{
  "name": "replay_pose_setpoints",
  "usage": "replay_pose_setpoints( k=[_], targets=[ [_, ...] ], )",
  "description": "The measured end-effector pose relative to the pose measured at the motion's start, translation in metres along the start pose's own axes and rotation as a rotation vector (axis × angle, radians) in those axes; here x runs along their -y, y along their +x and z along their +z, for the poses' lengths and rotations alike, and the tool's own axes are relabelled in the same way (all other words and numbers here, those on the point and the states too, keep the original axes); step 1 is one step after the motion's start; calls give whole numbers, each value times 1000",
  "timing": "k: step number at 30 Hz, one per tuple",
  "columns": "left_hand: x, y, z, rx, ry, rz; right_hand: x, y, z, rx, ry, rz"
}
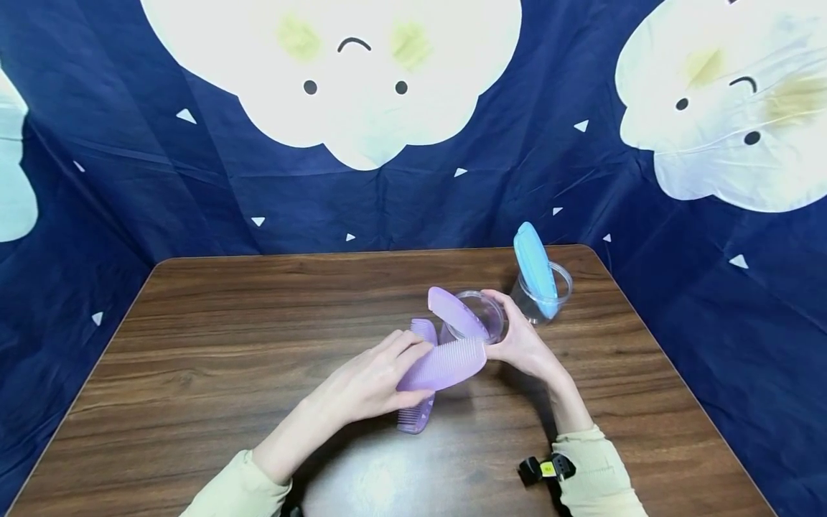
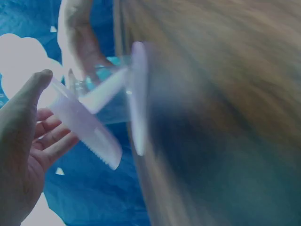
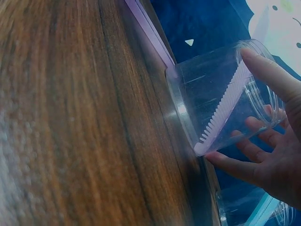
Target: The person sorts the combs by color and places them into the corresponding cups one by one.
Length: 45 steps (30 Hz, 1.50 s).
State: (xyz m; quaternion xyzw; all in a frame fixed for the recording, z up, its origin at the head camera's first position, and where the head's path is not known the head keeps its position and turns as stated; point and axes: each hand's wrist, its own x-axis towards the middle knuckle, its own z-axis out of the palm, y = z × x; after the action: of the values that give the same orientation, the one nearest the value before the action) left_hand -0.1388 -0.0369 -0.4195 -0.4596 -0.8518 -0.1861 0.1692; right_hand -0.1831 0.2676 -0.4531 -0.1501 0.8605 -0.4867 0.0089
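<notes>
My left hand (image 1: 381, 377) pinches a light purple comb (image 1: 447, 365) between thumb and fingers, its teeth facing up toward the jar. A clear plastic jar (image 3: 202, 87) stands on the table, and my right hand (image 1: 522, 341) grips its side near the rim. Inside that jar leans another purple comb (image 3: 225, 106), one end sticking out over the rim. Under the held comb, a third purple comb (image 1: 416, 418) lies on the table left of the jar, partly hidden by my left hand and the held comb.
Behind my right hand, toward the table's back right corner, a second clear jar (image 1: 563, 287) contains a light blue comb (image 1: 535, 266) that sticks up past its rim. The wooden table (image 1: 226, 345) meets a dark blue curtain (image 1: 207, 179) with white clouds along its back.
</notes>
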Motion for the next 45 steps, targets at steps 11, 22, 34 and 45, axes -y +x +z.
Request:
replay_pose_setpoints(
  k=[11, 22, 34, 45],
  targets=[
    [-26, 42, -14, -129, -229, -106, -3, -1, -4, 10, -9, -72],
    [-24, 84, -16, -228, -381, -108, -5, 3, 0, 30, 42, -62],
    [-25, 105, 5, -225, -414, -219, -4, 2, 0, 21, 37, -40],
    [-25, 107, 22, -127, -427, -317, -3, 3, 0, -3, -3, 14]
  ],
)
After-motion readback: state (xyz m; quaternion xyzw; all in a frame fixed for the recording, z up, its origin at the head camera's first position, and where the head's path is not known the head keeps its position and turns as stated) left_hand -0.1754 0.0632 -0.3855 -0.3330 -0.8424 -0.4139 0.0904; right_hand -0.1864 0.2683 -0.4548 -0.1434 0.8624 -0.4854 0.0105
